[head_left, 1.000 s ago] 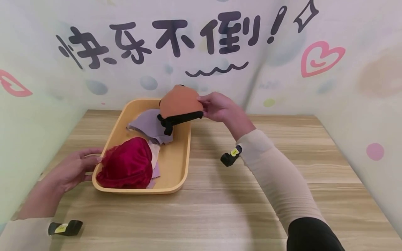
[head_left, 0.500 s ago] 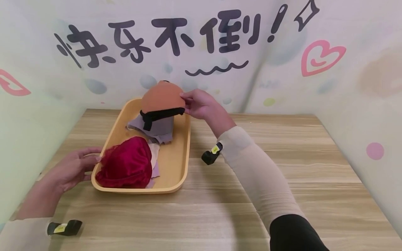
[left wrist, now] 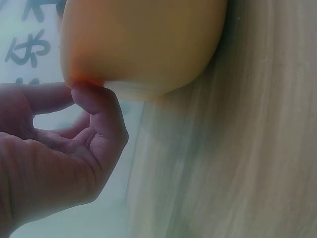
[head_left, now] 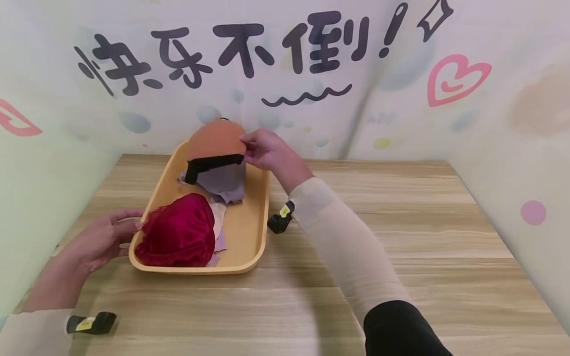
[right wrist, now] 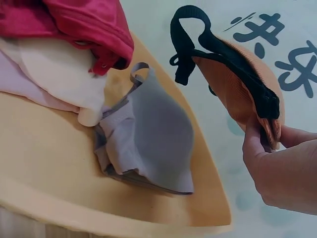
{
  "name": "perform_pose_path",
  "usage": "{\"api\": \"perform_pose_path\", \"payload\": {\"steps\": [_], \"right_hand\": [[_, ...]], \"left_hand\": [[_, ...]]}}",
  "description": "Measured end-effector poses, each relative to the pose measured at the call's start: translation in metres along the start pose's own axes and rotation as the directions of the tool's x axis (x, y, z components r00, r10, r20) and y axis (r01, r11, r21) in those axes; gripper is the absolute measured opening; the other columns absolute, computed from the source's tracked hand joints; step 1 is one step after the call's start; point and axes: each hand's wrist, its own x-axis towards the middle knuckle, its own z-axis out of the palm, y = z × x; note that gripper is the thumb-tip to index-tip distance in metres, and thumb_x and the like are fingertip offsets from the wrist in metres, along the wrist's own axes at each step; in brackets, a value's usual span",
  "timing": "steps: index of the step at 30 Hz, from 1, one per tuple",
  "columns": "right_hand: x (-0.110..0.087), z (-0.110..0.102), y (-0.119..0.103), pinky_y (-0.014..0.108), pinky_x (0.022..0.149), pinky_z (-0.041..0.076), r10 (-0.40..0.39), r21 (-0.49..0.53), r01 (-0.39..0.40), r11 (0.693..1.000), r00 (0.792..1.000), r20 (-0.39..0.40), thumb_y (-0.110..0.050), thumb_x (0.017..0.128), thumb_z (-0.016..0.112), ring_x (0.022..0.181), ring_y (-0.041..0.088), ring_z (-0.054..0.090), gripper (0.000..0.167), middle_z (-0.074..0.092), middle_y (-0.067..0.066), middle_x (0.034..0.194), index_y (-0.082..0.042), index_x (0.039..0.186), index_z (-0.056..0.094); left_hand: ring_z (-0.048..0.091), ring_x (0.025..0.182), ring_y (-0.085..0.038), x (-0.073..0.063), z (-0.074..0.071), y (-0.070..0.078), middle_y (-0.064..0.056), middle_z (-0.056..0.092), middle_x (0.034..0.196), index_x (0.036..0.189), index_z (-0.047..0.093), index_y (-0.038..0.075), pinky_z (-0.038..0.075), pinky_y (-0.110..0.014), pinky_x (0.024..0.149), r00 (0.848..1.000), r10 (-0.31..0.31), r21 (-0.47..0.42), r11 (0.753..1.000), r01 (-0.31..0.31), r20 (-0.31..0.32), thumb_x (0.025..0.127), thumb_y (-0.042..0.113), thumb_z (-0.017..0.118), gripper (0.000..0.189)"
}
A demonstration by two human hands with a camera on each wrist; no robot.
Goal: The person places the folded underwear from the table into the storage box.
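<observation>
My right hand (head_left: 266, 148) pinches the edge of a folded orange bra (head_left: 216, 138) with black bands, holding it above the far end of a yellow tray (head_left: 246, 232). In the right wrist view its ribbed inner side and a looped black strap (right wrist: 185, 29) show. Below it in the tray lies a folded grey-purple bra (right wrist: 161, 134). My left hand (head_left: 104, 237) holds the tray's left rim near the front, thumb bent against the wall in the left wrist view. Beside it, a dark red satin bra (head_left: 182, 232) covers part of a cream garment (right wrist: 59, 69) and a lilac one (right wrist: 17, 77).
The tray stands on a wood-grain table (head_left: 392, 237), left of the middle. A printed backdrop (head_left: 392, 113) rises close behind the tray, with side walls left and right. A black wrist strap (head_left: 281, 217) hangs by the right cuff.
My right hand has carried the orange bra leftward, from the tray's far right corner to over the grey-purple bra. The left hand keeps its place on the tray.
</observation>
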Motion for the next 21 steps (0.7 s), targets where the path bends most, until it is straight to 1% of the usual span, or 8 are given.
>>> {"api": "perform_pose_path", "payload": {"steps": [7, 10, 14, 17, 21], "right_hand": [[0.011, 0.002, 0.014, 0.029, 0.070, 0.048, 0.006, -0.033, -0.008, 0.999, 0.999, -0.042, 0.000, 0.096, 0.052, 0.072, 0.020, 0.055, 0.012, 0.058, 0.008, 0.083, -0.001, 0.085, 0.056], [0.015, 0.003, 0.020, 0.030, 0.075, 0.046, 0.013, -0.036, -0.016, 0.999, 0.998, -0.061, 0.001, 0.096, 0.053, 0.073, 0.020, 0.055, 0.009, 0.058, 0.008, 0.083, -0.001, 0.087, 0.056], [0.020, 0.004, 0.028, 0.031, 0.079, 0.046, 0.014, -0.073, -0.020, 0.997, 0.996, -0.088, 0.002, 0.094, 0.055, 0.075, 0.020, 0.054, 0.004, 0.057, 0.008, 0.084, -0.002, 0.091, 0.055], [0.021, 0.004, 0.033, 0.032, 0.078, 0.048, -0.004, -0.107, -0.009, 0.994, 0.994, -0.113, 0.003, 0.093, 0.057, 0.074, 0.020, 0.055, 0.006, 0.056, 0.008, 0.083, -0.002, 0.091, 0.054], [0.022, 0.004, 0.037, 0.032, 0.075, 0.049, -0.035, -0.151, 0.014, 0.988, 0.990, -0.138, 0.005, 0.092, 0.056, 0.071, 0.019, 0.054, 0.009, 0.056, 0.008, 0.079, -0.002, 0.085, 0.055]], "left_hand": [[0.069, 0.089, -0.012, -0.001, 0.000, 0.000, 0.008, 0.070, 0.098, 0.115, 0.051, 0.024, 0.058, -0.036, 0.072, 1.000, 0.003, 0.012, 1.000, -0.003, -0.007, 0.101, 0.012, 0.049, 0.018], [0.068, 0.089, -0.012, -0.002, -0.001, 0.000, 0.008, 0.070, 0.098, 0.115, 0.051, 0.024, 0.058, -0.036, 0.072, 1.000, 0.004, 0.006, 1.000, -0.004, -0.005, 0.102, 0.012, 0.049, 0.019], [0.068, 0.088, -0.012, -0.003, 0.001, 0.001, 0.008, 0.070, 0.097, 0.113, 0.054, 0.025, 0.058, -0.036, 0.071, 1.000, 0.006, -0.012, 1.000, -0.006, 0.003, 0.102, 0.010, 0.047, 0.020], [0.068, 0.087, -0.012, -0.003, 0.003, 0.002, 0.008, 0.070, 0.097, 0.112, 0.055, 0.025, 0.058, -0.035, 0.070, 1.000, 0.007, -0.021, 1.000, -0.007, 0.006, 0.102, 0.009, 0.047, 0.021], [0.068, 0.088, -0.012, -0.003, 0.003, 0.003, 0.008, 0.070, 0.097, 0.113, 0.054, 0.025, 0.058, -0.035, 0.071, 1.000, -0.003, -0.024, 1.000, 0.003, 0.001, 0.102, 0.009, 0.047, 0.021]]}}
